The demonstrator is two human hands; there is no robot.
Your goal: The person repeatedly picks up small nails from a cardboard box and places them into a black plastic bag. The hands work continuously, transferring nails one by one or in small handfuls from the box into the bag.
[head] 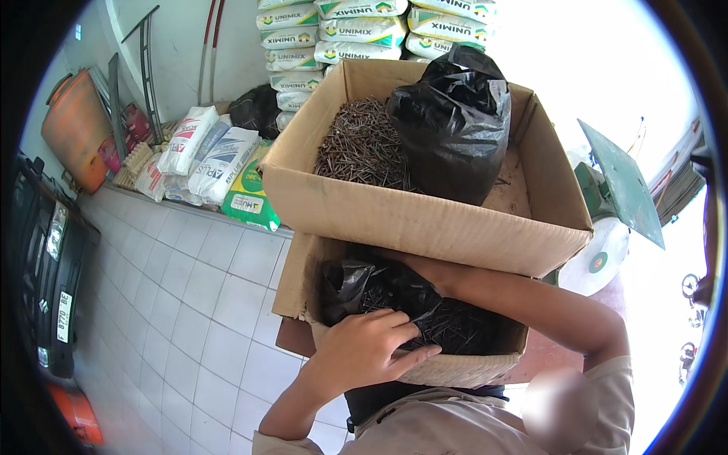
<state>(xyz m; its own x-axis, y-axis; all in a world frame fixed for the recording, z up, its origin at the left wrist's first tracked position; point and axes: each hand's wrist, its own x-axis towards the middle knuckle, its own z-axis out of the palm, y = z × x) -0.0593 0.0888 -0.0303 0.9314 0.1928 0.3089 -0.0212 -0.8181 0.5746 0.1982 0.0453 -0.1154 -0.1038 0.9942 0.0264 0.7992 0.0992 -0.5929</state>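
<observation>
A black plastic bag (347, 284) with nails in its mouth sits in the smaller cardboard box (466, 367) before me. My left hand (372, 341) grips the near rim of this bag, fingers curled over it and thumb pointing right above the box's front wall. From the right, my right hand (427, 269) reaches behind the bag; its fingers are hidden by the plastic and the shadow. Loose dark nails (463, 330) lie in the box to the right of the bag.
Beyond stands a larger cardboard box (421, 219) with rusty nails (361, 148) and an upright black plastic bag (455, 142). A dial scale (591, 264) with a green plate (623, 182) is at right. Stacked cement-type sacks (361, 31) stand behind; a car (48, 273) is at left.
</observation>
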